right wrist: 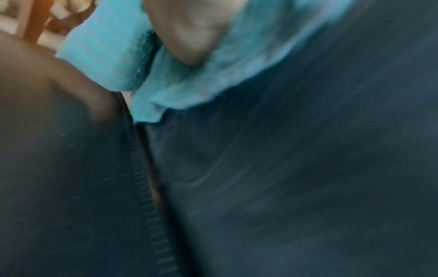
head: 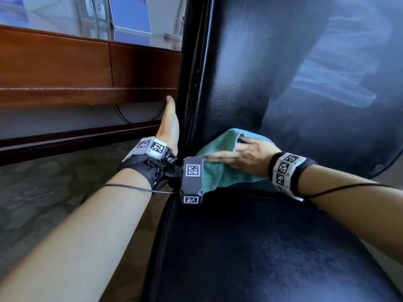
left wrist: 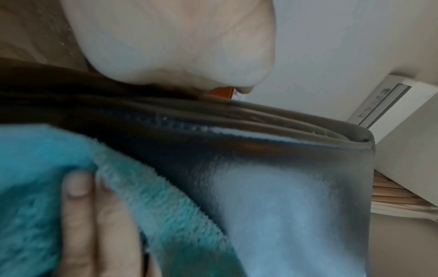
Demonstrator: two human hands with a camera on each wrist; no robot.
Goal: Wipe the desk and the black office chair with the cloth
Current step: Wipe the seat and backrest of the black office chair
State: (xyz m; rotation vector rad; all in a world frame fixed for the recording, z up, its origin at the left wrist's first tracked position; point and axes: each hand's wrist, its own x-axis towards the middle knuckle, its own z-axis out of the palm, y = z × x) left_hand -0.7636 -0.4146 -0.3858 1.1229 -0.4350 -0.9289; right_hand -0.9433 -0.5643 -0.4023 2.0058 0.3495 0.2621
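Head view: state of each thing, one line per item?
cloth: bunched, pressed flat against the lower chair back.
chair: black, facing the camera, being wiped just above the seat.
right hand: fingers straight, pressing the cloth.
left hand: holds the chair back's side edge.
desk: untouched.

The black office chair (head: 239, 62) under the hands looks like smooth, glossy leather or imitation leather; its backrest mirrors pale light, its seat below the right hand (head: 246, 155) shows a fine grain, and stitched seams run along its edges. The cloth (head: 218, 171) beneath that hand is teal, matt and fluffy, like towelling. Beyond the left hand (head: 169, 125) the counter (head: 65, 68) is polished reddish-brown wood with a reflective top, above a dull patterned carpet (head: 54, 182).
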